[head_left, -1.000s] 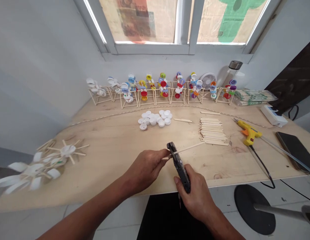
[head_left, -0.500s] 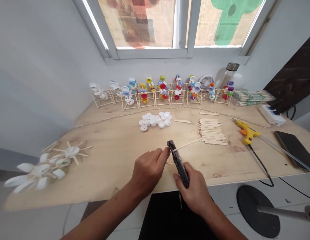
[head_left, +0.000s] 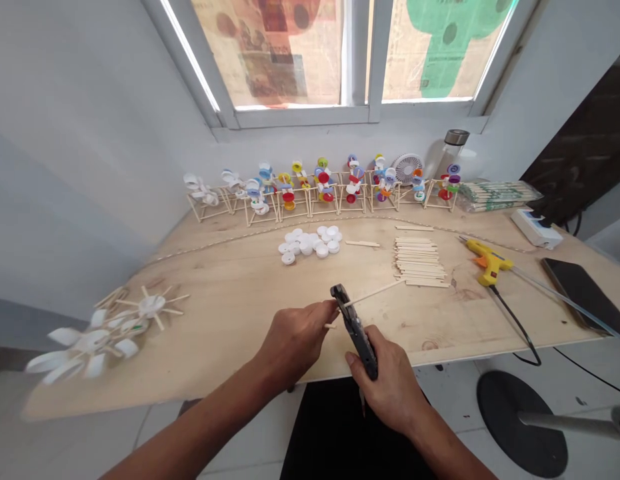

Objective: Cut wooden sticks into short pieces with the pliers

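Observation:
My left hand [head_left: 295, 337] pinches the near end of a thin wooden stick [head_left: 373, 294] above the front of the wooden table [head_left: 230, 300]. My right hand [head_left: 387, 383] is wrapped round the handles of dark cutting pliers [head_left: 353, 325], whose jaws close on the stick beside my left fingertips. The stick's far end points right toward a stack of flat wooden sticks [head_left: 419, 262].
A pile of white bottle caps [head_left: 310, 241] lies mid-table. A row of cap-and-stick wheel models [head_left: 320, 183] lines the back wall with a small fan [head_left: 407, 167]. White spoon wheels [head_left: 105, 330] sit far left. A yellow glue gun [head_left: 485, 259], phone [head_left: 580, 290] and power strip [head_left: 536, 228] lie right.
Both hands keep their grip on the stick and pliers; they have shifted slightly left and away from me. The view has tilted a little, nothing else moved.

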Demonstrator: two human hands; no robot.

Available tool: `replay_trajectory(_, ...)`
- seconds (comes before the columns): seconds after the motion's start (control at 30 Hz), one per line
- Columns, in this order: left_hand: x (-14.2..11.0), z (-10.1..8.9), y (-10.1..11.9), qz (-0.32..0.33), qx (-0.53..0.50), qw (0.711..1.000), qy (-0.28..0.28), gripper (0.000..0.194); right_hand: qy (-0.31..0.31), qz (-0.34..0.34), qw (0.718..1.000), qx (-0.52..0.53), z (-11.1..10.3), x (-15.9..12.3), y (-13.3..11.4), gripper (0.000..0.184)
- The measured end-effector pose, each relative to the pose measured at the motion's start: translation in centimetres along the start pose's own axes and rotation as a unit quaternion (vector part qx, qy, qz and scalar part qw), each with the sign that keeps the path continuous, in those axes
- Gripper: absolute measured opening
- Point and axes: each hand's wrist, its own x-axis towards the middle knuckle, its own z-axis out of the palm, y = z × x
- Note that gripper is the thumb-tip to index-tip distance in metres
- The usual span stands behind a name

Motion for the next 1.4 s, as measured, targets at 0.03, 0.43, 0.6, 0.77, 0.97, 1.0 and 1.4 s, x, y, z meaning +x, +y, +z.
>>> replay_trajectory(0.03,0.0,-0.1,0.0,-0.007,-0.012,1.0,-0.013,0.019,-0.002,-0.002,1.0,0.0,0.0,0.0,0.0,0.009)
replay_trajectory(0.43,1.1,-1.9,-0.5,-0.093,-0.205,0.959,-0.17,0.024,-0.006,-0.01,1.0,0.005,-0.1,-0.1,-0.1,0.008)
replay_trajectory(0.6,1.5,-2.1,-0.7,-0.119,-0.253,0.939,-0.198,0.029,-0.004,-0.013,1.0,0.008,0.1,0.0,0.1,0.008)
replay_trajectory(0.77,1.7,-2.0,-1.0,-0.127,-0.244,0.939,-0.208,0.029,0.004,-0.011,1.0,0.0,0.6,0.4,0.4,0.008)
replay_trajectory(0.97,1.2,-1.0,-1.5,-0.08,-0.123,0.976,-0.164,0.023,0.006,0.001,1.0,-0.018,0.9,0.9,0.5,0.01)
replay_trajectory(1.0,1.0,-0.6,-1.4,-0.066,-0.073,0.986,-0.134,0.021,0.007,0.004,1.0,-0.02,0.9,1.0,0.5,0.01)
replay_trajectory(1.4,0.0,1.2,-0.4,-0.011,0.115,0.993,0.02,0.021,-0.003,0.014,1.0,-0.013,0.4,0.8,0.2,0.012)
